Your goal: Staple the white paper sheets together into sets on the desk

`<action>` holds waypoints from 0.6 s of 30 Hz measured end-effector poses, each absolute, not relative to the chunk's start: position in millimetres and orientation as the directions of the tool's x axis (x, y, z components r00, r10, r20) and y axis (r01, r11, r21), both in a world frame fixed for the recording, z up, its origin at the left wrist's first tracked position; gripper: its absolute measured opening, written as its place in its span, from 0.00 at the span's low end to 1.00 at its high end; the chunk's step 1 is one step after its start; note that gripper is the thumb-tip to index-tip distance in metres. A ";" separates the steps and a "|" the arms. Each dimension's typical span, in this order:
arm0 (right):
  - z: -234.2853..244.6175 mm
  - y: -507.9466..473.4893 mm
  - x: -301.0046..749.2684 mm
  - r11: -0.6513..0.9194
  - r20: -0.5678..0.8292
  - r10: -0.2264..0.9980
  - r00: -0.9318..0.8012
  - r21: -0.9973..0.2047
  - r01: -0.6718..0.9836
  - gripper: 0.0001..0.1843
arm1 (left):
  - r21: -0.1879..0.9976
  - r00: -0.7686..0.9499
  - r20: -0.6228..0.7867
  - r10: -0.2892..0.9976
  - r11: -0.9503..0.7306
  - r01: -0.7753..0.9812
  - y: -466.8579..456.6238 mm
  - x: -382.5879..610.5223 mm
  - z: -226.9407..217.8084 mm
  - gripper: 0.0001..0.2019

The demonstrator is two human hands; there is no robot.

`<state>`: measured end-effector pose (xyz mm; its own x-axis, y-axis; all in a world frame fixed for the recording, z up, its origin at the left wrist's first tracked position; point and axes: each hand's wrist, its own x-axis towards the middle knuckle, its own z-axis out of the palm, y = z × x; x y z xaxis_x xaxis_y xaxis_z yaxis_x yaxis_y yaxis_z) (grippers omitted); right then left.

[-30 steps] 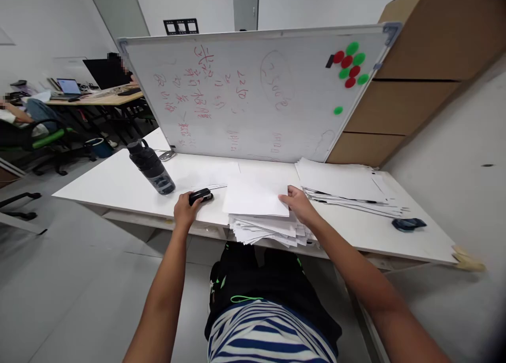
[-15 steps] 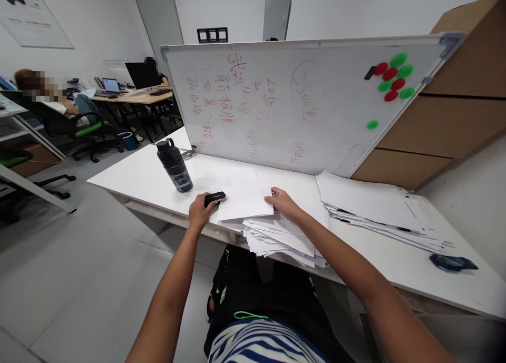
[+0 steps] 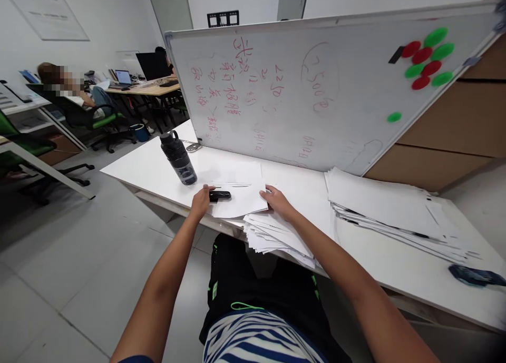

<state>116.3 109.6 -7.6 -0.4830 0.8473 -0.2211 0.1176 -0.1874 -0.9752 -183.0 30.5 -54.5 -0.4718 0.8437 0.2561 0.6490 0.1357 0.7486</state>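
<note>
My left hand [image 3: 201, 200] is closed around the back end of a black stapler [image 3: 220, 195], one finger reaching along its far side; the thumb is hard to make out. The stapler lies over the left part of some white sheets of paper [image 3: 245, 199]. At the right edge of those sheets my right hand [image 3: 276, 200] pinches the paper between thumb and fingers. An uneven pile of papers [image 3: 276, 236] lies just below my right hand, overhanging the table's front edge.
A dark water bottle [image 3: 179, 160] stands left of the papers on the white table [image 3: 138, 168]. Behind leans a whiteboard [image 3: 284, 99] with writing and magnets. To the right are a larger paper stack [image 3: 379, 205] and a dark blue item [image 3: 474, 275]. A seated person [image 3: 75, 89] is far left.
The view has shifted, with the whiteboard now larger. The stapler has turned flatter and sits farther over the sheets. My right hand keeps its pinch on the right edge.
</note>
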 end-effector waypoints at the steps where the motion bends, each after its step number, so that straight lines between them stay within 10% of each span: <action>1: -5.5 108.3 116.4 -0.196 -0.231 0.846 -0.481 -0.973 0.123 0.33 | 0.767 -0.512 0.236 0.826 0.165 0.620 33.8 -182.7 -48.6 0.38; 8: -6.2 109.0 119.6 -0.158 -0.235 0.826 -0.512 -0.969 0.189 0.46 | 0.749 -0.552 0.294 0.780 0.171 0.640 83.1 -167.4 -0.6 0.39; 18: -9.4 111.6 123.1 -0.102 -0.192 0.817 -0.543 -0.976 0.192 0.47 | 0.330 -0.238 0.274 0.932 0.142 0.933 120.5 -138.0 -18.5 0.22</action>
<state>123.1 111.6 -9.4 -0.5434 0.8173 -0.1918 0.1916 -0.1017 -0.9762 -138.0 120.5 -18.5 -0.2382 0.9317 0.2743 0.9334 0.1416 0.3297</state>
